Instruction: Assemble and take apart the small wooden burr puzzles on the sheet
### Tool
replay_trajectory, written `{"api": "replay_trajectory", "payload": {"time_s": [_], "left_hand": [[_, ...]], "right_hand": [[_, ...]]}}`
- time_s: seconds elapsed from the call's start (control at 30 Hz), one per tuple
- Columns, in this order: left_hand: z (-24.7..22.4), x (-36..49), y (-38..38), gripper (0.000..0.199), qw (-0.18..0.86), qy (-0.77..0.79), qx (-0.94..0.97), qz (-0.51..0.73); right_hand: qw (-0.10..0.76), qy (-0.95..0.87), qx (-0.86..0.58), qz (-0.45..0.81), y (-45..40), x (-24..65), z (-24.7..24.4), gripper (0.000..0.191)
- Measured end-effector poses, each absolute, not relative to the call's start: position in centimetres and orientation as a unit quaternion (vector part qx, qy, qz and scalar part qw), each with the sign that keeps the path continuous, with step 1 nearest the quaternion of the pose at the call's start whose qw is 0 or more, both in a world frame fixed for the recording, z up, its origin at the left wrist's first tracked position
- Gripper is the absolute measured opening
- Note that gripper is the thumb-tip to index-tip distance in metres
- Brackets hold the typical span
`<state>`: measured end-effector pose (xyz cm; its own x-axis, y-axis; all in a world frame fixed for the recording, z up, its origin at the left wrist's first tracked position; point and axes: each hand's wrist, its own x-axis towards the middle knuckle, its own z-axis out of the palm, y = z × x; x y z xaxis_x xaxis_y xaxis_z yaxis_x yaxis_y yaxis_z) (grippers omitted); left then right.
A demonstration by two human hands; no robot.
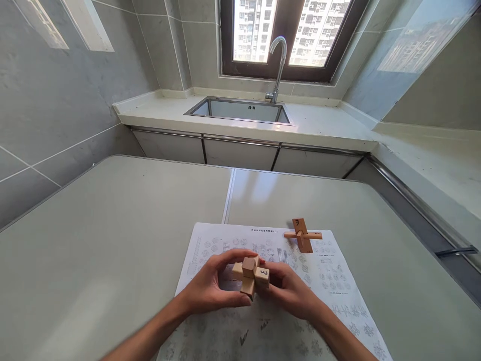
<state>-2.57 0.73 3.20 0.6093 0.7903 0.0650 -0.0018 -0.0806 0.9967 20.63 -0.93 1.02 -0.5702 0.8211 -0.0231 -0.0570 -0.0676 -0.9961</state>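
Note:
Between my two hands is a wooden burr puzzle [248,276] made of interlocking blocks, held above a printed sheet. A "3" is written on the end of its right-hand block. My left hand [210,286] grips it from the left, thumb low at the front and fingers at the back. From the other side my right hand [291,291] closes on it, with some fingertips hidden behind the blocks. Beyond the right hand, a second wooden puzzle [302,236] of crossed flat pieces rests on the sheet's far right part, with marks written on it.
The printed instruction sheet [203,240], covered in small diagrams, lies on a pale table [112,240] with a seam down its middle. Past the table's far edge are a counter [323,118], a sink [240,109] and a tap [278,65] under a window. Tiled walls stand at both sides.

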Motion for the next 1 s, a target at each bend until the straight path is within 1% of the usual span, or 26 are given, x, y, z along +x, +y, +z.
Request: {"api": "replay_trajectory", "payload": {"time_s": [0.1,0.3,0.57,0.7,0.8,0.93,1.0], "left_hand": [[3.1,-2.5,0.7,0.070,0.594,0.317,0.652,0.349],[3.4,-2.2,0.5,0.070,0.542,0.381,0.656,0.361],[3.7,-1.9,0.0,0.068,0.452,0.407,0.709,0.358],[3.5,-1.6,-0.1,0.066,0.415,0.394,0.733,0.369],[3.3,-1.6,0.0,0.066,0.412,0.380,0.741,0.370],[3.1,-1.8,0.1,0.081,0.432,0.379,0.730,0.369],[3.0,-1.9,0.1,0.084,0.449,0.391,0.716,0.364]], "right_hand": [[0.360,-0.558,-0.329,0.672,-1.0,20.4,0.9,0.037],[0.405,-0.519,-0.306,0.688,-1.1,20.3,0.3,0.042],[0.440,-0.520,-0.337,0.650,-1.2,20.0,-0.4,0.037],[0.436,-0.498,-0.335,0.670,-1.4,19.9,-0.4,0.034],[0.443,-0.492,-0.338,0.669,-1.4,19.8,-0.2,0.031],[0.449,-0.493,-0.350,0.658,-1.5,19.8,0.0,0.029],[0.447,-0.497,-0.349,0.657,-1.4,19.8,-0.1,0.029]]}}
